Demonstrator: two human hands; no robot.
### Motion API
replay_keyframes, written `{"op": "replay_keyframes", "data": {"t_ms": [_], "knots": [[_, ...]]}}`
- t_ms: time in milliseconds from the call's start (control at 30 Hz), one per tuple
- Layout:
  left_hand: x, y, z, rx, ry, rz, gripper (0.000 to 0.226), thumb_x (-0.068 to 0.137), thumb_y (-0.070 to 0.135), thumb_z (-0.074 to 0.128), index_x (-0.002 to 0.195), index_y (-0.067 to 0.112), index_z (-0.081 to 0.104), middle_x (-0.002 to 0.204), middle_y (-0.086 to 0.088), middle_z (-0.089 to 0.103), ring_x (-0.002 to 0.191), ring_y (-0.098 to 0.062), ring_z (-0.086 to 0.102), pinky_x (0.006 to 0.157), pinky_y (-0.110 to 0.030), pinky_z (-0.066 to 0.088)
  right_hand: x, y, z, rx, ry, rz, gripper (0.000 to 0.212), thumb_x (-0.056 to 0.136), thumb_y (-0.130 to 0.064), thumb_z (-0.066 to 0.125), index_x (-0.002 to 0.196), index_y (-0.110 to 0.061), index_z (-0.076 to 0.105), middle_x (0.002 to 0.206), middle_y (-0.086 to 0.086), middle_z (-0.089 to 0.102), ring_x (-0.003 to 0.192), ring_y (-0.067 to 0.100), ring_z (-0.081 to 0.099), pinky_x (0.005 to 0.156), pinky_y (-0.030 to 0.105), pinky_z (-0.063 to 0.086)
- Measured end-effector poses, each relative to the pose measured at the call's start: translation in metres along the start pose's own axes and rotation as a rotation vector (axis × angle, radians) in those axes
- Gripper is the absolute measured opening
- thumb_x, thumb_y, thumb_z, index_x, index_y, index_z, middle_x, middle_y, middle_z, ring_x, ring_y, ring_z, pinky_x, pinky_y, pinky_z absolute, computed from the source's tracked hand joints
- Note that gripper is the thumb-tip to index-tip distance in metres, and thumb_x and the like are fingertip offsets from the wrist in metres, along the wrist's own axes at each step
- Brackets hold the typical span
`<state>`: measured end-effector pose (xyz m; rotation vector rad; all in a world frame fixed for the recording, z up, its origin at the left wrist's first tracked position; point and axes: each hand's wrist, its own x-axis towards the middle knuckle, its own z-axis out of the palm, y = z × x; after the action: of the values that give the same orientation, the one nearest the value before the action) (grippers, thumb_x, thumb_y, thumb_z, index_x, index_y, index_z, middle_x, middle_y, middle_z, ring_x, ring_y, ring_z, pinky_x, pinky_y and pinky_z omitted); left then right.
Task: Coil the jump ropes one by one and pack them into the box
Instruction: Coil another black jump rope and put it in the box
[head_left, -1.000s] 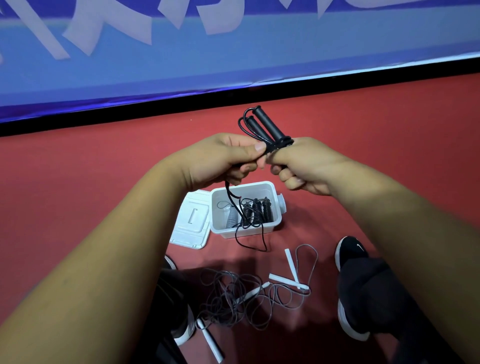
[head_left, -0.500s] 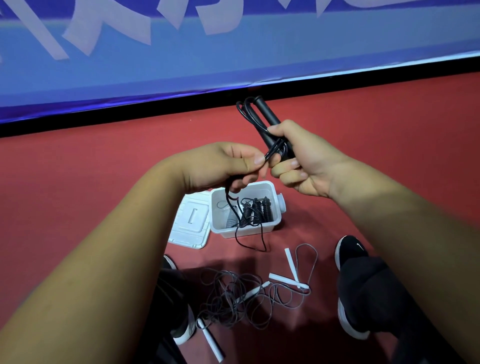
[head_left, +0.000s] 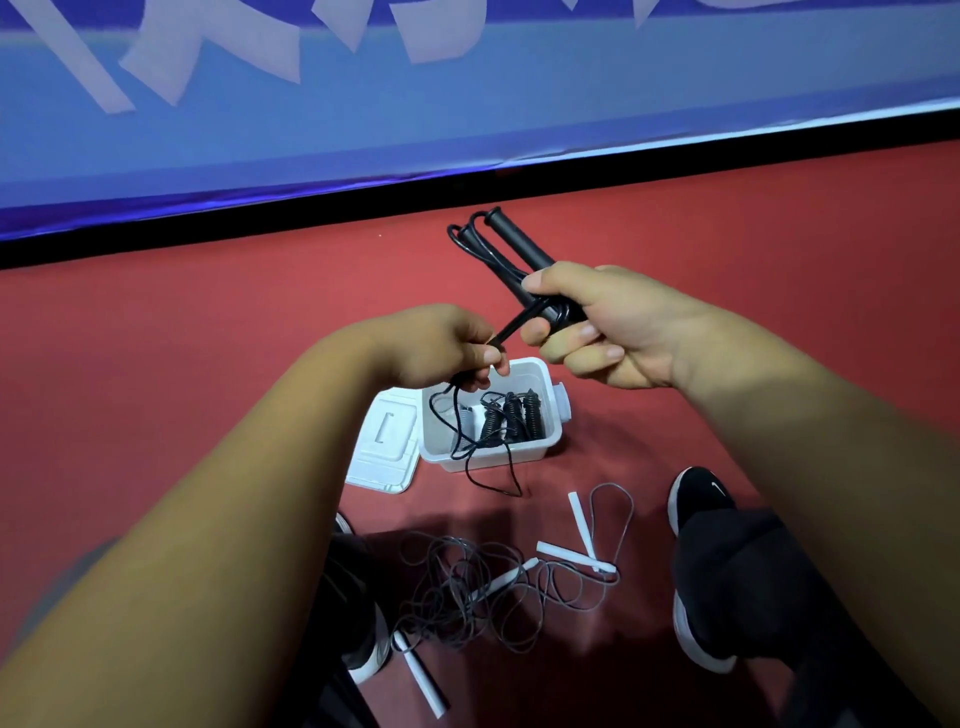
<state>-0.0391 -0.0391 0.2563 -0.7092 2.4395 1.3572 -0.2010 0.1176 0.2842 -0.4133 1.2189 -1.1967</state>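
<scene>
Red floor (head_left: 182, 364): box (head_left: 493, 458), lid (head_left: 387, 441), ropes (head_left: 467, 587)

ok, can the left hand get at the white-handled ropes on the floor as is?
Probably not yet: the left hand pinches the cord of the black rope. The white-handled ropes lie uncovered on the floor between the shoes, so the way looks free once it lets go.

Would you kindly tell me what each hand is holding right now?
Left hand: closed, pinching the black cord.
Right hand: closed around the black handles.
</scene>
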Motion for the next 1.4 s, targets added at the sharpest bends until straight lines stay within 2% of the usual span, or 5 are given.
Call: {"op": "replay_keyframes", "data": {"t_ms": [433,600,867,1033,1400], "knots": [[-0.002,0.011,0.006,-0.062,0.252,0.13,0.013,0.101,-0.006,0.055,0.098,-0.001,0.066,0.09,-0.022,0.069,0.074,-0.01,0.068,0.081,-0.033,0.059,-0.012,0.005,-0.014,-0.127,-0.495,0.348,0.046,0.078,-0.017,0.079,0.116,-0.008,0.055,0.073,0.005,0.051,0.043,-0.002,0.029,0.031,0.011,0.017],[-0.005,0.018,-0.001,-0.276,0.196,0.232,0.005,0.093,0.002,0.072,0.096,0.003,0.068,0.123,-0.017,0.072,0.104,-0.017,0.07,0.087,-0.027,0.054,-0.012,0.011,-0.009,-0.279,-0.691,0.487,0.022,0.095,-0.016,0.056,0.11,-0.013,0.072,0.069,0.003,0.05,0.045,0.001,0.024,0.033,0.014,0.013],[-0.011,0.031,-0.003,-0.273,0.185,0.349,0.015,0.081,0.002,0.084,0.089,0.008,0.073,0.093,-0.011,0.076,0.108,-0.04,0.071,0.101,-0.046,0.058,-0.002,0.025,-0.006,-0.439,-0.381,0.466,0.011,0.103,-0.008,0.054,0.102,0.0,0.063,0.098,0.014,0.068,0.043,0.004,0.029,0.03,0.012,0.019],[-0.017,0.037,-0.006,-0.152,0.228,0.318,0.014,0.088,-0.002,0.077,0.099,0.007,0.081,0.089,0.004,0.077,0.084,-0.007,0.07,0.081,-0.019,0.052,0.005,0.026,-0.006,-0.431,-0.291,0.398,0.009,0.102,-0.006,0.055,0.109,-0.003,0.059,0.086,0.014,0.07,0.042,0.004,0.027,0.033,0.012,0.018],[-0.033,0.044,-0.014,0.337,0.205,0.297,0.042,0.092,0.015,0.057,0.118,0.04,0.079,0.087,0.004,0.059,0.081,-0.008,0.058,0.069,-0.018,0.043,0.029,0.035,-0.017,-0.486,0.11,0.24,0.026,0.097,-0.011,0.062,0.123,-0.012,0.058,0.069,0.004,0.057,0.048,0.011,0.025,0.041,0.016,0.022]]}}
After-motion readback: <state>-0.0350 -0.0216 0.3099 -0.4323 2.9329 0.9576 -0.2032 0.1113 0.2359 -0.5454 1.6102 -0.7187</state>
